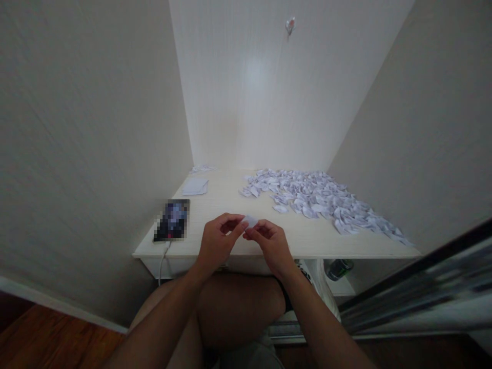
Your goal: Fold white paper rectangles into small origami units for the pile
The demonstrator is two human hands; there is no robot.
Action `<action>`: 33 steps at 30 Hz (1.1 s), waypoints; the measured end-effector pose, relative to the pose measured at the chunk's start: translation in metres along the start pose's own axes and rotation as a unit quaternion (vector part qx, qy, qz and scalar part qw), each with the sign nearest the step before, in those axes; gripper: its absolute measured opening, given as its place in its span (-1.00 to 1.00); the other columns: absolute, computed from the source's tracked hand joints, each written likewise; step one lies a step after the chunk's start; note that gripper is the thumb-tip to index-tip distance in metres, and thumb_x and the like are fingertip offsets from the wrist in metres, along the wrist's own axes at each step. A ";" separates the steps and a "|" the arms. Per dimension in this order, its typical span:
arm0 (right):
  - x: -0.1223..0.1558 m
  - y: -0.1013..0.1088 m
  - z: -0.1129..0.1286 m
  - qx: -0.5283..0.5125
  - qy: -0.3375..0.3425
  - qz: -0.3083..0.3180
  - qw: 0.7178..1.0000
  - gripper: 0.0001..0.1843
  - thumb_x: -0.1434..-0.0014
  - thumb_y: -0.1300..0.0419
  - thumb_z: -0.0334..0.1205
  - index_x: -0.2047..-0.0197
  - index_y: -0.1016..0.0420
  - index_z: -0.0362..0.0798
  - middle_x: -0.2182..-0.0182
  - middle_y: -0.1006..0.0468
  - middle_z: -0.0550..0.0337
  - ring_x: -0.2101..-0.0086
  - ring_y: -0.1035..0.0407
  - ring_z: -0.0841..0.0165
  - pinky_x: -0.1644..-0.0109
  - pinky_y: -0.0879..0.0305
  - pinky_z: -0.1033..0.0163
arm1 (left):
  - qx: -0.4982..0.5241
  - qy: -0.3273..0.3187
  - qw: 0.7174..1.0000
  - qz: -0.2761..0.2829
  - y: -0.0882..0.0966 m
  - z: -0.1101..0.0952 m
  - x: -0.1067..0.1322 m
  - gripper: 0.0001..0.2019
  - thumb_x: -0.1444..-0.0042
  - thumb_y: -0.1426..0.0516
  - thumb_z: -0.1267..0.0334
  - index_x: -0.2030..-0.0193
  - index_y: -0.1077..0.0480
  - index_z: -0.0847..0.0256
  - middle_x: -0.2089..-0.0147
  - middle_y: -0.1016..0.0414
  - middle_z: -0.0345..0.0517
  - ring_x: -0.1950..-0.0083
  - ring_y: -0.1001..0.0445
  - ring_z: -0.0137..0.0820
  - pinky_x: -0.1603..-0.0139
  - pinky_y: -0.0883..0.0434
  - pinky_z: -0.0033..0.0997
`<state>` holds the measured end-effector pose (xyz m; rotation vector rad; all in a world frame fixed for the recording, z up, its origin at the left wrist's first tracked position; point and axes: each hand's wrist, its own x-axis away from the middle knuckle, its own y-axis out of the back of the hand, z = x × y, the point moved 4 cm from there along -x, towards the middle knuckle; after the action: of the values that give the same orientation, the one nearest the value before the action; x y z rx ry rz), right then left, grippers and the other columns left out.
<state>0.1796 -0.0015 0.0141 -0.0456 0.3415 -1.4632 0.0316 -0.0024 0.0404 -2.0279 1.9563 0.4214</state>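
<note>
Between my two hands, just above the front part of the desk, is a small piece of white paper (250, 221). My left hand (222, 233) pinches its left side with thumb and fingers. On its right side, my right hand (269, 238) has a similar grip. The paper looks folded, but its exact shape is partly hidden by my fingertips. A large heap of small folded white papers (307, 192) spreads over the right half of the desk. At the left lies a short stack of flat white paper sheets (195, 186).
A phone (172, 220), blurred out, lies at the desk's left edge with a white cable (163, 259) hanging down. White scraps (202, 168) lie in the back left corner. Walls close in the desk (223, 200) on three sides. A dark can (339, 269) stands on a shelf below right.
</note>
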 end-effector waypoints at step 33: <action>-0.002 -0.019 -0.007 -0.047 0.070 -0.040 0.996 -0.81 -0.07 -0.33 -0.14 0.34 -0.41 -0.01 0.43 -0.48 0.27 0.48 -0.26 0.43 0.39 -0.22 0.28 | 0.108 -0.006 0.984 -0.142 -0.015 0.009 0.026 -0.82 0.01 -0.36 0.21 0.33 -0.50 0.22 0.11 -0.49 -0.06 0.11 -0.50 -0.30 0.22 -0.51 -0.35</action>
<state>0.1599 -0.0005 0.0125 -0.0334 0.5276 -1.5330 0.0478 -0.0219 0.0223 -2.1099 1.5935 0.1473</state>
